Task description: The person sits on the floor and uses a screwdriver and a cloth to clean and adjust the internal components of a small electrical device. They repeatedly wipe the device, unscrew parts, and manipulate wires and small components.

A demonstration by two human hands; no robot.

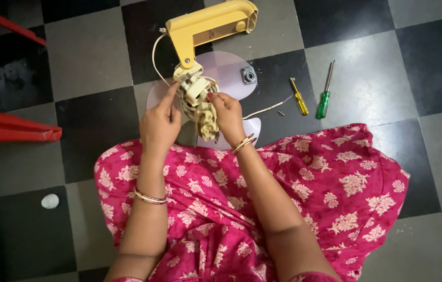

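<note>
A cream fan motor unit [196, 94] with a yellow neck and base [208, 26] lies on the checkered floor in front of me. My left hand [159, 122] rests against the motor's left side, index finger pointing up along it. My right hand [227, 112] grips the motor's right side and the beige part hanging below it. Pale translucent fan blades [226, 70] lie under the motor. Both wrists wear bangles.
A yellow-handled screwdriver [299, 97] and a green-handled screwdriver [325, 94] lie to the right. A small grey square part [249, 75] sits on a blade. A white cord [268, 108] trails right. Red furniture legs [12, 130] stand left; a white disc [50, 201] lies lower left.
</note>
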